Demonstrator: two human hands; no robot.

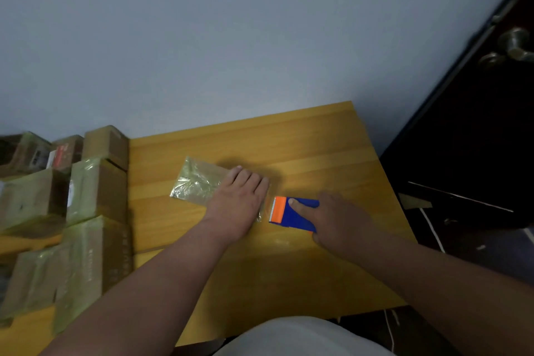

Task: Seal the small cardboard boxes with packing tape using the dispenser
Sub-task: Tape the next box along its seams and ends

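The left hand [241, 204] is pressing flat, fingers together, on the light, slick taped box [199, 180], while the right hand [336, 218] is gripping the rigid dispenser [291, 212].

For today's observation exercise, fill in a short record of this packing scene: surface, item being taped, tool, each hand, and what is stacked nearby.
surface: yellow wooden table
item being taped: flat tape-covered package, lying on the table
tool: blue and orange tape dispenser, just right of the package
left hand: flat, pressing the package down
right hand: grips the dispenser, thumb on top
stacked nearby: taped cardboard boxes at the left
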